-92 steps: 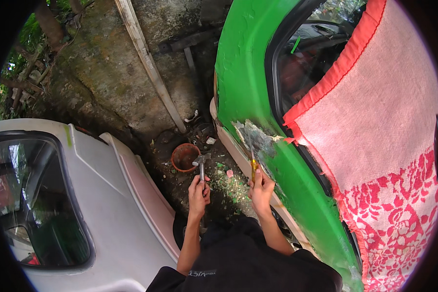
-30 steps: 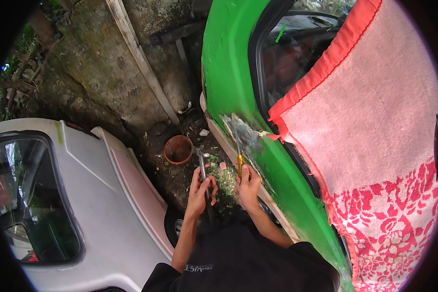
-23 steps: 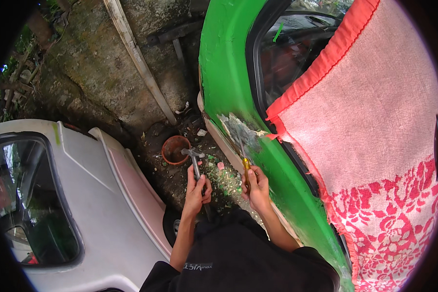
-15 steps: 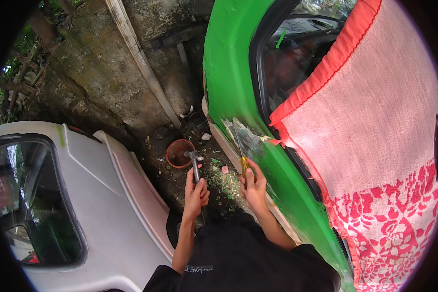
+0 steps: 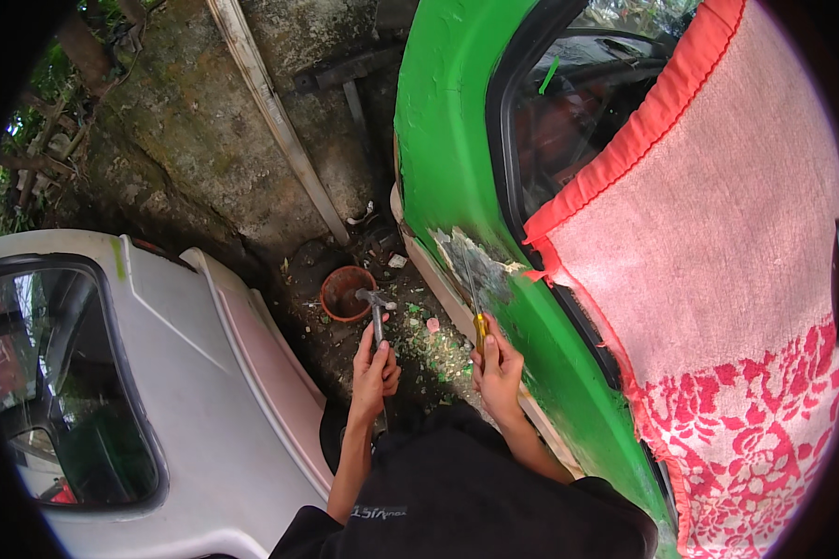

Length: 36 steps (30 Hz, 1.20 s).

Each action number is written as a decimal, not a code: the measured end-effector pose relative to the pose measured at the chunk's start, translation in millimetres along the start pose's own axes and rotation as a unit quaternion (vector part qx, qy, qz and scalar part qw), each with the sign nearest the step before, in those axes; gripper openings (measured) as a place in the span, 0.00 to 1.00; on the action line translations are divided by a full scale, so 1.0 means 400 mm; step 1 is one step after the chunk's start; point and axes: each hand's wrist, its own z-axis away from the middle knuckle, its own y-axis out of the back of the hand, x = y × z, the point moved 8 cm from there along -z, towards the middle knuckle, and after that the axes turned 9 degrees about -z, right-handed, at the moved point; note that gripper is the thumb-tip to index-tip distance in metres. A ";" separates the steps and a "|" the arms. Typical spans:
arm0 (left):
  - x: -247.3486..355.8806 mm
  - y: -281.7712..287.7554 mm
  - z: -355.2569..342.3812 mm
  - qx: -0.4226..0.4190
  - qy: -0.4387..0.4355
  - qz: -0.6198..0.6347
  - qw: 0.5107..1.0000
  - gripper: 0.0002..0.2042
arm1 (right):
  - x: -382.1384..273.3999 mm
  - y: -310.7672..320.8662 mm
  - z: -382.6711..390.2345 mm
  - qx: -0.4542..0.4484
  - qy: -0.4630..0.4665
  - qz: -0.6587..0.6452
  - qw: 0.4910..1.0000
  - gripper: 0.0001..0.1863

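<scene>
My left hand (image 5: 375, 374) is closed round the handle of a hammer (image 5: 378, 317), whose metal head points up and away from me. In my right hand (image 5: 499, 374) is a screwdriver (image 5: 480, 328) with a yellow handle. Its long thin shaft reaches up across the damaged patch (image 5: 480, 265) on the green car (image 5: 443, 158). Paint there is stripped to grey, with pale ragged edges. Whether the tip touches the metal I cannot tell. The hammer is apart from the screwdriver, to its left.
A white car (image 5: 186, 373) stands on the left. An orange-brown pot (image 5: 347, 270) sits on the ground beyond the hammer, near scattered paint chips (image 5: 429, 349). A pink towel (image 5: 699, 233) drapes over the green car. A long pale plank (image 5: 275, 112) leans at the stained wall (image 5: 186, 149).
My right hand and the screwdriver have shifted slightly right and nearer to me. The hammer's head has turned a little; my left hand stays in almost the same place.
</scene>
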 end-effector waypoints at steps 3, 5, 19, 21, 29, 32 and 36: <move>0.000 -0.012 -0.010 -0.006 0.011 -0.008 1.000 0.24 | 0.016 -0.052 -0.080 0.006 -0.010 -0.016 1.000 0.21; 0.000 -0.010 -0.015 -0.001 0.021 -0.017 1.000 0.24 | 0.020 -0.080 -0.091 0.004 -0.031 -0.032 0.999 0.21; 0.022 -0.017 -0.038 0.010 -0.009 0.002 1.000 0.24 | 0.013 -0.016 -0.015 0.008 -0.012 -0.034 0.999 0.22; 0.020 -0.019 -0.039 0.009 -0.009 -0.010 1.000 0.24 | 0.019 -0.025 -0.034 0.016 -0.016 -0.007 1.000 0.22; 0.008 -0.017 -0.023 0.000 -0.005 -0.010 1.000 0.24 | -0.021 -0.003 0.006 0.004 -0.020 -0.015 1.000 0.22; 0.014 -0.024 -0.021 0.003 0.000 -0.015 1.000 0.24 | -0.012 -0.039 -0.018 0.004 -0.011 -0.014 1.000 0.22; 0.018 -0.014 -0.017 0.007 -0.007 -0.016 1.000 0.24 | -0.010 -0.006 -0.001 0.007 -0.032 -0.035 0.999 0.22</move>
